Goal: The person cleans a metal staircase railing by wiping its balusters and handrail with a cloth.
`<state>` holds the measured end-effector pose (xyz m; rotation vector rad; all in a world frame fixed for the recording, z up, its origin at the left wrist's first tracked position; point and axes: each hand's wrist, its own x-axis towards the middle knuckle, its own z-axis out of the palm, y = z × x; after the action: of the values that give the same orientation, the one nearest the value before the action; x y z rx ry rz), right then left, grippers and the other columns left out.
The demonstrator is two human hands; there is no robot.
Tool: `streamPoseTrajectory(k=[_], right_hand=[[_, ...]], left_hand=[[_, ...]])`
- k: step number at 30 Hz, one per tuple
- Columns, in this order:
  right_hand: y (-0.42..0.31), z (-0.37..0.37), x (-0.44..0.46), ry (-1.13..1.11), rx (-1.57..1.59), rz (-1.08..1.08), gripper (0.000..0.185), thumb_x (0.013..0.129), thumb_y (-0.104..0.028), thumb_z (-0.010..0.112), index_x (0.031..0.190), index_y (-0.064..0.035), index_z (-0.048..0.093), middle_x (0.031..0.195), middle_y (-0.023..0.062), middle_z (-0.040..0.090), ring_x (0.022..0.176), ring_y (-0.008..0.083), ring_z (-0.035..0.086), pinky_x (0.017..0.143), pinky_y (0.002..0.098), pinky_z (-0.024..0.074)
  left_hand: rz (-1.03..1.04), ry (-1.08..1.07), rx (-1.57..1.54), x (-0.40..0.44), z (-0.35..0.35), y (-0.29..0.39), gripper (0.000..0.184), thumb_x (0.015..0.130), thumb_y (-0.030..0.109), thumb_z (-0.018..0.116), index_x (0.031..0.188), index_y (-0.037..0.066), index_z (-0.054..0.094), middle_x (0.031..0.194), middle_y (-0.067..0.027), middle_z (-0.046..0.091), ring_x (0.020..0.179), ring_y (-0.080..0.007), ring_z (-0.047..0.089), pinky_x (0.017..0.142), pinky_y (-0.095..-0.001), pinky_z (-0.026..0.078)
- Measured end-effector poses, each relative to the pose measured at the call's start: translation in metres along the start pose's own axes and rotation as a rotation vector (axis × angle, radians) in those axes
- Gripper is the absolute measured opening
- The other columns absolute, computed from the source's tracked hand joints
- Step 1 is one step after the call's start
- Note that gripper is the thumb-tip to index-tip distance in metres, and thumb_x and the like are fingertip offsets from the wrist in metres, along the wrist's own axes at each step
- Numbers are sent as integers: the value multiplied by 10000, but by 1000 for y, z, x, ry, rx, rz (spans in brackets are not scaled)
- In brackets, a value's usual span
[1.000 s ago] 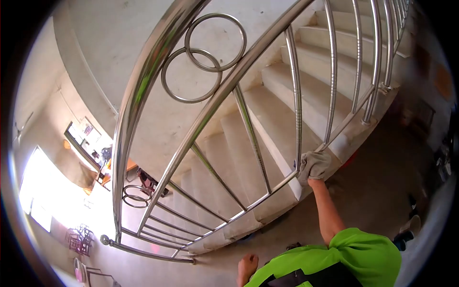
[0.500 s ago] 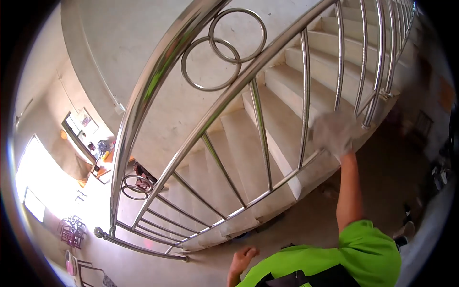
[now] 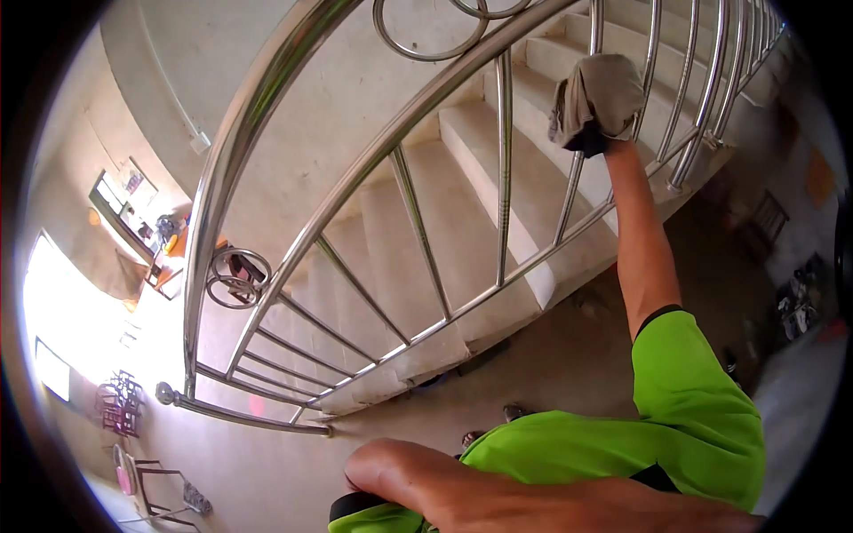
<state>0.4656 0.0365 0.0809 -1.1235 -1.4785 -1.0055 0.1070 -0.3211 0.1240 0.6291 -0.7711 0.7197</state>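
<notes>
My right arm reaches up and forward to the stainless-steel stair railing (image 3: 418,102). A grey-brown cloth (image 3: 606,93) is bunched over my right hand (image 3: 616,147), hiding its fingers. The cloth is against an upright metal bar (image 3: 570,200), and its loose folds hang to the left. My bent left arm crosses low in front of my green shirt (image 3: 569,444). At the bottom edge, my left hand (image 3: 666,508) is partly cut off, and its fingers cannot be made out.
Concrete stairs (image 3: 471,147) rise behind the railing to the upper right. A curved bottom rail with a round knob (image 3: 165,393) juts out at lower left. Chairs (image 3: 120,404) stand near the bright doorway. Shoes (image 3: 800,298) are piled at the right.
My right hand and the cloth have moved upward along the railing bars. My left forearm has swung across my body. The view has shifted, placing the railing higher and farther left.
</notes>
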Motion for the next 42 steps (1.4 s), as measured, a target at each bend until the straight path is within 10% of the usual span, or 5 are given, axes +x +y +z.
streamPoseTrajectory(k=[13, 17, 23, 29, 42], right_hand=[[-28, 16, -155, 38, -206, -138, 506, 930, -419, 499, 1337, -120, 467, 1305, 76, 532, 1127, 243, 554, 953, 387, 475], [-44, 17, -258, 110, 1707, 1277, 440, 972, -357, 445, 1337, -112, 455, 1284, 69, 528, 1137, 215, 531, 975, 377, 452], [-104, -22, -275, -276, 2617, 389, 412, 968, -291, 449, 1311, -64, 457, 1200, 100, 561, 1029, 207, 586, 879, 347, 519], [-145, -27, -175, -91, 1065, 657, 473, 905, -242, 550, 1327, -58, 438, 1265, 95, 522, 1110, 203, 533, 940, 343, 459], [-157, 42, -79, -75, 1059, 419, 614, 820, -170, 713, 1342, -60, 408, 1291, 66, 498, 1179, 173, 481, 992, 318, 399]], left_hand=[[154, -271, 857, -17, -30, 58, 607, 996, 386, 420, 1140, -197, 509, 963, -315, 643, 715, -309, 692, 595, -371, 568], [175, -63, 1142, -68, -34, 73, 569, 987, 394, 408, 1094, -140, 569, 972, -287, 657, 749, -350, 681, 618, -414, 554], [-272, 741, 1662, -155, -59, 94, 254, 905, 153, 556, 1004, -57, 657, 872, -138, 716, 806, -238, 699, 745, -339, 545], [-290, 1300, 1637, -234, -88, 74, 182, 872, 44, 596, 1023, -41, 651, 874, -140, 714, 827, -156, 682, 739, -280, 523], [-614, 1112, 1950, -263, -105, 61, 172, 871, 103, 606, 1026, 45, 656, 877, -120, 698, 749, -200, 688, 678, -314, 536]])
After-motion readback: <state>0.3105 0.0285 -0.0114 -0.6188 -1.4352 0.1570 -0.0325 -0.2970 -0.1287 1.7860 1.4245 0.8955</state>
